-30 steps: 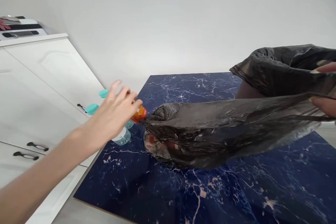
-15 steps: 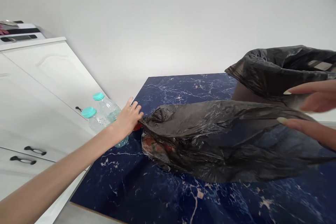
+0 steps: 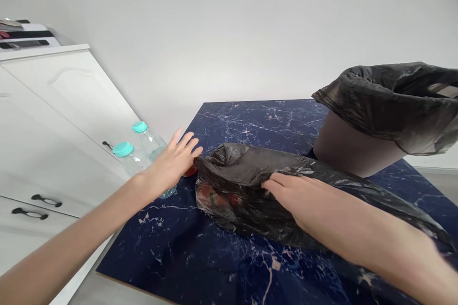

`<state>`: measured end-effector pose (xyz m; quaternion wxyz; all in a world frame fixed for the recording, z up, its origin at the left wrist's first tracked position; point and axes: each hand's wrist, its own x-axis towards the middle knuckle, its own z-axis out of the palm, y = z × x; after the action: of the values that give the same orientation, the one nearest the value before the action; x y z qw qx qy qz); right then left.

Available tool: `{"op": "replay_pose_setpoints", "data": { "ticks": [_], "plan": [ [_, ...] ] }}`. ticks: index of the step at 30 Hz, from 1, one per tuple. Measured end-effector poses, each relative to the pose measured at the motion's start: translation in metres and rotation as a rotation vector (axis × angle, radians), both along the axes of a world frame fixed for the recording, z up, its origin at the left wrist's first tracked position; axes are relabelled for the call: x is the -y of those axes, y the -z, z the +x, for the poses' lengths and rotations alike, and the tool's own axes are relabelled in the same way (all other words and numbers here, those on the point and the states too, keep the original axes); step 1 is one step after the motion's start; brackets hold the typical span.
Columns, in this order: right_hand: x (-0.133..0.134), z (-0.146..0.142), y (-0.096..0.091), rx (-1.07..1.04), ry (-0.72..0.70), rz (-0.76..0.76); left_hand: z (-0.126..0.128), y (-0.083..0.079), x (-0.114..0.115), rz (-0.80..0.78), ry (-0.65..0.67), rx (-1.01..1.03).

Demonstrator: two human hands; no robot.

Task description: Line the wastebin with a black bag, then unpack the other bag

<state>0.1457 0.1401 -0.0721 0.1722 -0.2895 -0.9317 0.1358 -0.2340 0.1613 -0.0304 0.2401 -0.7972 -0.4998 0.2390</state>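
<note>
A black plastic bag (image 3: pixel 322 205) lies on the dark blue marbled surface (image 3: pixel 250 119), with something red and green showing through its left end. My right hand (image 3: pixel 289 195) lies flat on top of the bag, fingers stretched out. My left hand (image 3: pixel 175 159) reaches to the bag's left end with fingers spread. It covers most of a small orange-red object (image 3: pixel 191 170) and holds nothing that I can see. Two clear bottles with teal caps (image 3: pixel 139 152) stand just behind that hand.
A bin lined with a black bag (image 3: pixel 386 105) stands at the right on the blue surface. White cabinet doors with dark handles (image 3: pixel 39 200) run along the left. A white wall is behind.
My right hand let go of the raised bag edge and came down flat on the bag, which now lies low. My left hand moved down beside the bottles, covering the orange-red object.
</note>
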Motion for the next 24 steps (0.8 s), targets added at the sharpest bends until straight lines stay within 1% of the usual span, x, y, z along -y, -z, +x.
{"op": "replay_pose_setpoints", "data": {
  "ticks": [2, 4, 6, 7, 8, 9, 10, 11, 14, 16, 17, 19, 21, 24],
  "plan": [
    [-0.017, -0.023, -0.006, 0.155, -0.067, -0.019, 0.008, -0.020, 0.016, 0.037, 0.019, 0.054],
    [-0.031, -0.046, -0.011, 0.267, -0.057, -0.112, 0.019, -0.037, 0.035, 0.130, 0.024, 0.150],
    [-0.040, -0.067, -0.011, 0.282, -0.034, -0.204, 0.033, -0.047, 0.053, 0.266, 0.034, 0.281],
    [-0.043, -0.075, -0.009, 0.268, -0.040, -0.241, 0.041, -0.047, 0.060, 0.238, 0.082, 0.355],
    [-0.045, -0.081, -0.006, 0.249, -0.058, -0.276, 0.049, -0.043, 0.067, 0.180, 0.154, 0.432],
    [-0.046, -0.086, -0.002, 0.227, -0.077, -0.310, 0.057, -0.036, 0.071, 0.108, 0.230, 0.499],
    [-0.047, -0.089, 0.001, 0.206, -0.090, -0.347, 0.064, -0.026, 0.075, 0.038, 0.276, 0.541],
    [-0.047, -0.090, 0.005, 0.185, -0.100, -0.383, 0.069, -0.014, 0.077, 0.020, 0.302, 0.558],
    [-0.045, -0.091, 0.012, 0.141, -0.099, -0.460, 0.076, 0.022, 0.082, 0.111, 0.271, 0.565],
    [-0.042, -0.092, 0.014, 0.114, -0.113, -0.503, 0.073, 0.039, 0.086, 0.178, 0.242, 0.589],
    [-0.039, -0.094, 0.014, 0.098, -0.121, -0.520, 0.071, 0.044, 0.089, 0.205, 0.231, 0.611],
    [-0.034, -0.098, 0.015, 0.055, -0.126, -0.541, 0.065, 0.050, 0.094, 0.259, 0.215, 0.677],
    [-0.026, -0.105, 0.018, 0.002, -0.103, -0.534, 0.061, 0.052, 0.100, 0.312, 0.203, 0.765],
    [-0.008, -0.118, 0.028, -0.065, -0.082, -0.501, 0.058, 0.053, 0.110, 0.365, 0.192, 0.864]
  ]
}}
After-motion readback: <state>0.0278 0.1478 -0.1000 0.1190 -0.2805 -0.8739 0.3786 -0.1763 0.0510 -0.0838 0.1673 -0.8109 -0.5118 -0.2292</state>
